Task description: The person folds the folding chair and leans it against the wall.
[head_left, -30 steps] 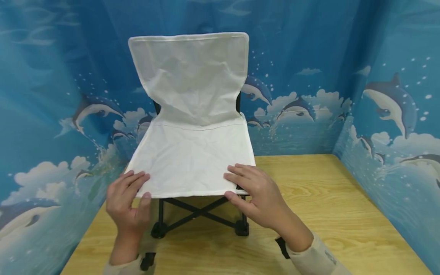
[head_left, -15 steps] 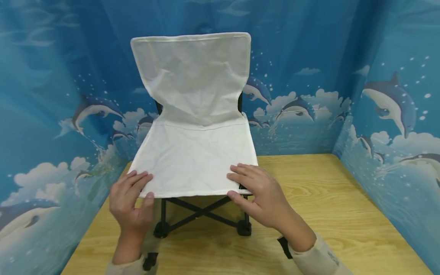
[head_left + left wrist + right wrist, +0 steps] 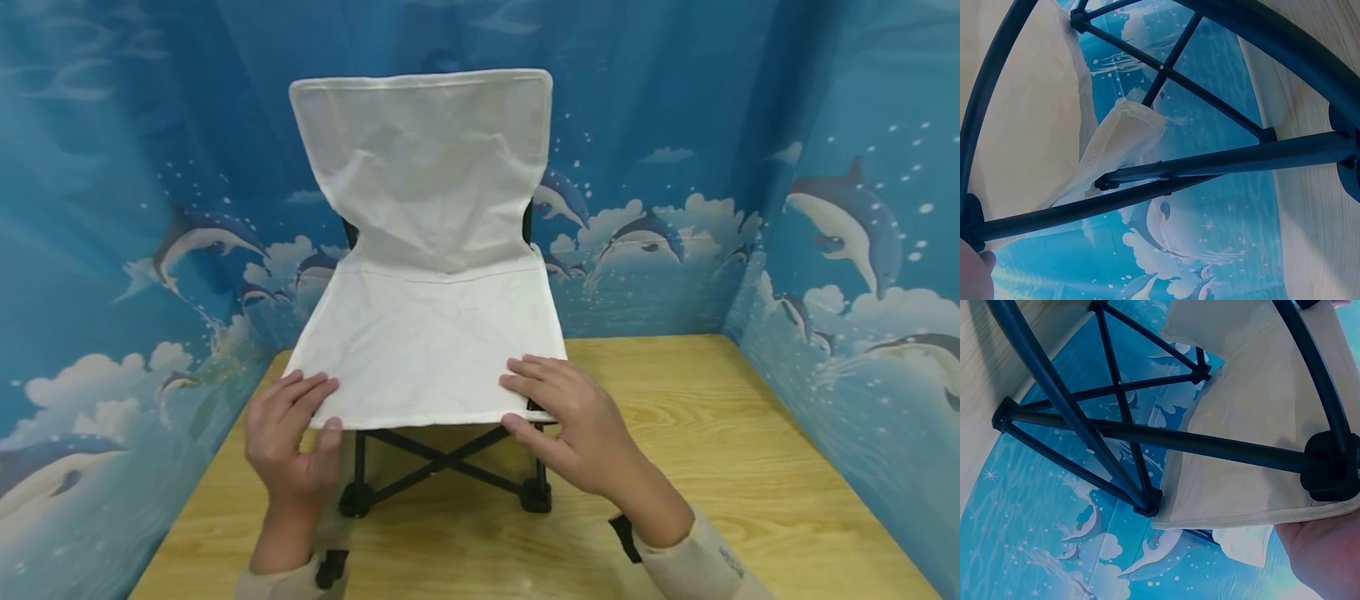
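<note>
A small folding chair with a white fabric seat and back on a black tube frame stands unfolded in the head view. My left hand holds its left front corner, fingers on top of the seat and thumb at the front edge. At the right front corner, my right hand holds it in the same way. From below, the left wrist view shows the crossed black tubes and only a bit of the left hand. In the right wrist view, the right palm lies against the seat's hem beside a black corner joint.
The chair's black feet stand on a wood-grain table. Blue curtains printed with dolphins and clouds surround the table at the back and both sides. A black strap hangs by the right sleeve.
The chair and both hands have shifted slightly to the right across the table. Both hands keep their places at the front corners.
</note>
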{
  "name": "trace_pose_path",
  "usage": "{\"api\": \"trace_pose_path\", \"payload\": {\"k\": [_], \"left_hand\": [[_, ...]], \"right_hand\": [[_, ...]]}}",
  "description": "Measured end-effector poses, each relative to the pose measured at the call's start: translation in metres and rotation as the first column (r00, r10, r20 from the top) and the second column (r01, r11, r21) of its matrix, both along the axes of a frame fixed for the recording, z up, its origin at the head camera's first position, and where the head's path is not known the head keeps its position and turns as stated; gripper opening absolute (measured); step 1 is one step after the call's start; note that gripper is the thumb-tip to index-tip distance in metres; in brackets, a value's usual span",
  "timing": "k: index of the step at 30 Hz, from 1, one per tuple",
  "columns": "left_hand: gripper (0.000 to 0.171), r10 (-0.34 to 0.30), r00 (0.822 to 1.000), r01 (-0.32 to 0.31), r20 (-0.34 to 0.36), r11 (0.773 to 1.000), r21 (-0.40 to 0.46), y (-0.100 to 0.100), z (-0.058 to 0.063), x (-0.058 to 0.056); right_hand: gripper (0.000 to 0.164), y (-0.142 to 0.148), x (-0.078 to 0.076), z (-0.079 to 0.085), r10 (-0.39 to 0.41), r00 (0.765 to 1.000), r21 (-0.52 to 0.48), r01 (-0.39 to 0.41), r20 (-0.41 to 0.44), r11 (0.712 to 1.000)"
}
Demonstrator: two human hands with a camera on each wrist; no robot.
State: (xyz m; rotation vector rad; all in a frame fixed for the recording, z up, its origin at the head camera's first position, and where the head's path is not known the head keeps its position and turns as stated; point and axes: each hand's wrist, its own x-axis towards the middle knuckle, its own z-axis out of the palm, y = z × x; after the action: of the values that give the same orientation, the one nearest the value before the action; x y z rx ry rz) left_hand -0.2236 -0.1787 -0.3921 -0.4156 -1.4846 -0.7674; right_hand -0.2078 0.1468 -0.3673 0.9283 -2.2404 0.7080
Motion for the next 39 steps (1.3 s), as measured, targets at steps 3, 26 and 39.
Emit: {"api": "trace_pose_path", "payload": {"k": [3,26,39], "left_hand": [[0.067,0.002,1.0,-0.002,0.007,1.0,-0.006,0.001,-0.001,0.0],[0.055,0.005,1.0,-0.005,0.013,1.0,-0.005,0.017,-0.005,-0.003],[0.053,-0.001,1.0,0.001,-0.002,1.0,-0.018,0.026,-0.007,-0.004]], "right_hand": [[0.042,0.002,0.001,0.001,-0.01,1.0,0.004,0.01,0.016,1.0],[0.04,0.019,0.002,0.0,-0.017,0.999,-0.035,0.018,0.036,0.999],[0.039,0.029,0.003,-0.001,-0.031,0.999,-0.047,0.033,0.041,0.998]]}}
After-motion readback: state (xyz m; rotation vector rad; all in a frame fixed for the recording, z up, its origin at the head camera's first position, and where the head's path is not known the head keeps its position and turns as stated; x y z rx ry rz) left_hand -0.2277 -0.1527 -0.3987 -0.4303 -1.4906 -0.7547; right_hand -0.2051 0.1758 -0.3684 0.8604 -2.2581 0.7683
